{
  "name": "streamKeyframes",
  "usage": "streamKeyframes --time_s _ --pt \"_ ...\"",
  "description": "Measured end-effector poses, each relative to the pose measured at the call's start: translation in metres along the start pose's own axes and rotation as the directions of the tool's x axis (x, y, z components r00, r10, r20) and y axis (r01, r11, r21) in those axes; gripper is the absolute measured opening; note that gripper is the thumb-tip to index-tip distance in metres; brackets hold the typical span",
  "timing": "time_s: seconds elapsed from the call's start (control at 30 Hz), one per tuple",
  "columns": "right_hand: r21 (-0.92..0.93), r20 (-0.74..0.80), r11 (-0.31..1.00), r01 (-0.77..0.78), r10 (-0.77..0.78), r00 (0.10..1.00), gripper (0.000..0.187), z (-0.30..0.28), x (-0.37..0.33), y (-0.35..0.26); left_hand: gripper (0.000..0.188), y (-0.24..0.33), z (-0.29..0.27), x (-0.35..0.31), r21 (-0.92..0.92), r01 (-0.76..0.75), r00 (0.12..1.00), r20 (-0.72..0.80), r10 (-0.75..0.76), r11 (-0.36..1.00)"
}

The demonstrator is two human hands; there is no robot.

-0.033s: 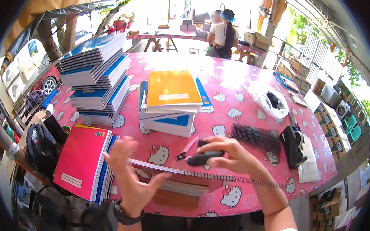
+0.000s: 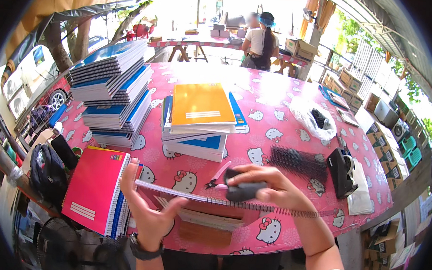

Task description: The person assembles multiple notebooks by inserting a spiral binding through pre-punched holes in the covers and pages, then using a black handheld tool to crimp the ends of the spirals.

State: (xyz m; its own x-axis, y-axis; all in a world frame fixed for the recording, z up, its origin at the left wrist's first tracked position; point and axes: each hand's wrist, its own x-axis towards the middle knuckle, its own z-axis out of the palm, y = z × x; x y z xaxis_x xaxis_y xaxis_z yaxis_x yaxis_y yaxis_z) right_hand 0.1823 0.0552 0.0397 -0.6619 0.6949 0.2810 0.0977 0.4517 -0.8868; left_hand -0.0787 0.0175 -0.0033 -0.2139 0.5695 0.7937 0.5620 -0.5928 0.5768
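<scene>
A notebook (image 2: 212, 201) is seen edge-on at the near side of the table, its perforated spine facing up. A dark spiral coil (image 2: 263, 208) runs along the right part of this spine and sticks out past its right end, beneath my right wrist. My right hand (image 2: 267, 184) grips a black block (image 2: 246, 190), held at the coil; whether they touch I cannot tell. My left hand (image 2: 148, 207) is at the notebook's left end, fingers raised and thumb spread apart. Just beyond the notebook lie pink-handled cutters (image 2: 218, 175). Below it, a wooden block (image 2: 205, 234) partly shows.
Red-covered notebooks (image 2: 93, 189) lie at left, before a tall notebook stack (image 2: 113, 90). An orange-topped stack (image 2: 203, 105) stands mid-table. Loose black coils (image 2: 300, 161), a tape dispenser (image 2: 341, 171) and a white plastic bag (image 2: 302, 115) are at right. A person (image 2: 261, 42) stands beyond the table.
My right hand has shifted slightly down with the black block, closer to the coil. My left hand and the notebook's left end have moved a little left.
</scene>
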Motion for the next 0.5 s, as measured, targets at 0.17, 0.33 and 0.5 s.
streamKeyframes --time_s 0.17,0.33,0.5 --pt "-0.593 -0.089 0.788 -0.166 0.141 0.986 0.043 0.012 0.013 0.011 0.052 -0.05 -0.015 -0.014 -0.677 0.469 0.883 0.332 -0.333 0.568" --pt "-0.166 0.15 0.977 0.134 -0.11 0.983 0.046 0.025 0.021 0.005 0.033 -0.056 -0.009 -0.015 -0.788 0.492 0.86 0.373 -0.348 0.372" --pt "0.24 0.096 0.952 0.188 -0.217 0.971 0.051 0.026 0.031 0.011 0.032 -0.058 -0.007 -0.017 -0.801 0.461 0.871 0.326 -0.369 0.381"
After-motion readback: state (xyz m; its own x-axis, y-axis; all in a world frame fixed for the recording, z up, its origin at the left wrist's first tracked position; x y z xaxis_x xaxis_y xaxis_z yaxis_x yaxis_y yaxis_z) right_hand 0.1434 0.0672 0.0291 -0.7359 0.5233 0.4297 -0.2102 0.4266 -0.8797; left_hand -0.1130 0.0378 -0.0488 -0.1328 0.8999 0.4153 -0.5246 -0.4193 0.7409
